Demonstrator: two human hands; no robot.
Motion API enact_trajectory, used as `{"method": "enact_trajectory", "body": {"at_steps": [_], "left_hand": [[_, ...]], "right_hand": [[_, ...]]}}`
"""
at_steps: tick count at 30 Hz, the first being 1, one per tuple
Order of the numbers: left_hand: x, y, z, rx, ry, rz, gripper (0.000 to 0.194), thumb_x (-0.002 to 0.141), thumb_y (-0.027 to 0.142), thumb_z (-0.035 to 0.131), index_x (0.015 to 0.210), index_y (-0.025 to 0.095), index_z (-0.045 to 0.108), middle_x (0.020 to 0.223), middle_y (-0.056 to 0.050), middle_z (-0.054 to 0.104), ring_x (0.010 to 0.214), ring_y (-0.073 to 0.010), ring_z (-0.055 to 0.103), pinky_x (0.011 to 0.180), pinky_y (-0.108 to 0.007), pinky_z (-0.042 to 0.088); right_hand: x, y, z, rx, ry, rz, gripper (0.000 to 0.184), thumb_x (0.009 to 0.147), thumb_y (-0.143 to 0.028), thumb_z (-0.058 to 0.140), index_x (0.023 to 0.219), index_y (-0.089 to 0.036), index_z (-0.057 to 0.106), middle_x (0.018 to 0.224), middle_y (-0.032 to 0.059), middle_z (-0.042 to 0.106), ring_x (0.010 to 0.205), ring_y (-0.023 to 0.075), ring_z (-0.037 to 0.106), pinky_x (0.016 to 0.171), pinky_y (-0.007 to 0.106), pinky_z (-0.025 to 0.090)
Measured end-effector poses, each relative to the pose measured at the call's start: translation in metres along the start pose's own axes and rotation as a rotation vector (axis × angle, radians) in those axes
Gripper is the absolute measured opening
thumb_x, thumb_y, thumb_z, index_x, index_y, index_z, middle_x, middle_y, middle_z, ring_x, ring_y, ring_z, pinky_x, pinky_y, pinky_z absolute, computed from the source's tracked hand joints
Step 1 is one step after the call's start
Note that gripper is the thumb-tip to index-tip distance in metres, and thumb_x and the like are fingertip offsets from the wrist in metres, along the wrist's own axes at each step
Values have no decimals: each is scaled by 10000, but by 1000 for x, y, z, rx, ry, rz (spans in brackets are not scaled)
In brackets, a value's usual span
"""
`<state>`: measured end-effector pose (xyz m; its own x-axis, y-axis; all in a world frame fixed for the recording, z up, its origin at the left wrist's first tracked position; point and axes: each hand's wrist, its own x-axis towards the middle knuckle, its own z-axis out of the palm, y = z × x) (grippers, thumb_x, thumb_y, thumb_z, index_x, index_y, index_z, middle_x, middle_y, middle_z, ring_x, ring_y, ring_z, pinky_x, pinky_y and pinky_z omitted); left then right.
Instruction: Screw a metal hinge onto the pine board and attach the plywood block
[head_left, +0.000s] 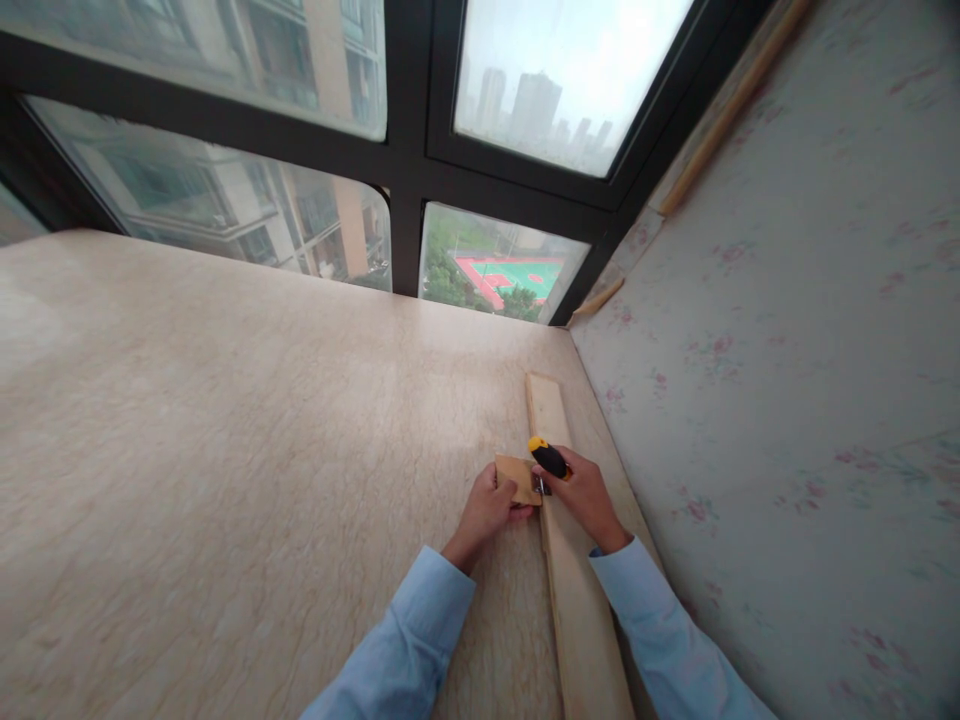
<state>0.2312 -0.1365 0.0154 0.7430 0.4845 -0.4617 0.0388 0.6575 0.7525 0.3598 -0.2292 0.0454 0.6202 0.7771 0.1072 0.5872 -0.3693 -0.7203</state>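
Note:
My left hand grips a small flat tan wooden piece, thumb on top and fingers beneath, at the left edge of a long wooden board. My right hand is closed around a screwdriver with a black and yellow handle. Its metal shaft points down at a small metal fitting where the tan piece meets the board. The fitting looks like a hinge, but the fingers partly cover it. Whether the tip sits in a screw is too small to tell.
The board lies on a beige marble-patterned sill, close to a floral-papered wall on the right. Dark window frames bound the sill at the back. A strip of peeling trim runs along the wall's corner.

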Motion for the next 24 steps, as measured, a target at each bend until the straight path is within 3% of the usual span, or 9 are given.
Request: {"method": "enact_trajectory", "body": {"at_steps": [11, 16, 21, 24], "left_hand": [[1, 2, 0, 5, -4, -24, 262, 844, 79, 450, 1091, 119, 528, 1056, -140, 681, 797, -200, 710, 633, -289, 592], [1, 1, 0, 3, 5, -33, 264, 826, 87, 473, 1082, 110, 535, 1047, -154, 683, 785, -217, 716, 621, -305, 589], [3, -1, -2, -9, 22, -33, 285, 805, 97, 492, 1085, 107, 544, 1037, -153, 692, 786, -232, 720, 628, -324, 592], [5, -3, -3, -25, 30, -46, 279, 789, 100, 517, 1066, 103, 548, 1003, -150, 701, 758, -229, 719, 605, -321, 591]], "right_hand": [[-4, -1, 3, 58, 28, -15, 326, 816, -396, 610, 1010, -163, 727, 887, 57, 749, 795, 232, 681, 710, 300, 510], [-6, -2, -4, 26, 127, 45, 406, 761, -479, 633, 949, -128, 708, 864, 86, 727, 780, 246, 654, 711, 320, 502], [-18, 23, -16, -47, 228, 210, 473, 736, -574, 602, 877, -130, 684, 769, 79, 705, 720, 254, 638, 654, 328, 487], [-28, 45, -22, -26, 229, 276, 489, 722, -569, 599, 925, -133, 686, 828, 96, 729, 771, 274, 665, 683, 339, 505]]}}
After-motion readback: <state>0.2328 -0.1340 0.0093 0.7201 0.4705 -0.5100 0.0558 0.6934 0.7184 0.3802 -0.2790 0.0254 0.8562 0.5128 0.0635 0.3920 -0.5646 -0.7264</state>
